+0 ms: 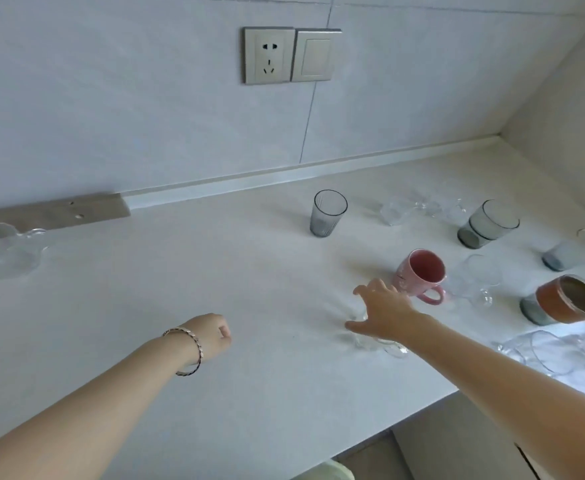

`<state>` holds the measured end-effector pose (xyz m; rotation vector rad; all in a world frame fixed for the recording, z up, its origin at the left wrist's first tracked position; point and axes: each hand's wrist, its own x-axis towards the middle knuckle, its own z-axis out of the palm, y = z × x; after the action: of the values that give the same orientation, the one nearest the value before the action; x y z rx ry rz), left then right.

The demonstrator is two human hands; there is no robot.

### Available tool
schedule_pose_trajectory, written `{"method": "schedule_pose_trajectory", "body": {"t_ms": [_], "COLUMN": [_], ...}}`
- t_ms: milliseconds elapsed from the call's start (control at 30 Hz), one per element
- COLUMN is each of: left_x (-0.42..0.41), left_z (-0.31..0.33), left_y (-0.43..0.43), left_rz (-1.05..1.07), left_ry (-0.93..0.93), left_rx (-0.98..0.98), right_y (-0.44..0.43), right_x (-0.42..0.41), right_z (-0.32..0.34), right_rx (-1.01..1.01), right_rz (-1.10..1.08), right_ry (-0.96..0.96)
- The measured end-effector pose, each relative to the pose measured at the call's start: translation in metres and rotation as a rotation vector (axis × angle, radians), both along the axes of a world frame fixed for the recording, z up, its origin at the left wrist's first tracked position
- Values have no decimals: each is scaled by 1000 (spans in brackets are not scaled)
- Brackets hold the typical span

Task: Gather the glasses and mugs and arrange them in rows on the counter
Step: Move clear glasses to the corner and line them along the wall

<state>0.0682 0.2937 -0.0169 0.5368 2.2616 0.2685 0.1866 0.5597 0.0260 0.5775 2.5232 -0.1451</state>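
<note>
Glasses and mugs are scattered over the right half of a white counter (180, 271). My right hand (382, 311) is spread, fingers apart, over a low clear glass mug (377, 342); whether it touches the mug I cannot tell. Just behind it stands a pink mug (420, 275), handle toward me. Further back are a ribbed grey glass (328, 213), a grey tumbler (488, 223) and clear glasses (396, 209). At the right are a clear handled glass (478, 280), a frosted glass (571, 252) and an orange cup (564, 299). My left hand (214, 336), bracelet on its wrist, hovers curled with nothing in it.
A clear glass mug (5, 249) sits alone at the far left, next to a metal plate (52, 211) at the wall. More clear glasses (554, 351) crowd the front right, close to the counter's edge. A socket (268, 55) and a switch (315, 55) are on the tiled wall.
</note>
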Motion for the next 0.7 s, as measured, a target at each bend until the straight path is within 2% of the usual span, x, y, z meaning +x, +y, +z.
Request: {"method": "schedule_pose_trajectory", "body": {"t_ms": [167,333,500,700], "left_x": [22,21,15,0], "left_z": [-4,-6,-5,2], "left_y": [22,6,-28,-96], "left_rz": [-15,61,167,329], "left_ry": [-12,-11,1,-12], "left_rx": [-33,-101,-145,-178], "right_y": [28,24,8,-72], "right_x": [24,20,-8,-74], "right_z": [-21,-32,-26,-15], "right_rx": [22,-4,-66,-203], "right_rz": [-84,-162,-52,86], "right_ry": [-111,-55,8,151]}}
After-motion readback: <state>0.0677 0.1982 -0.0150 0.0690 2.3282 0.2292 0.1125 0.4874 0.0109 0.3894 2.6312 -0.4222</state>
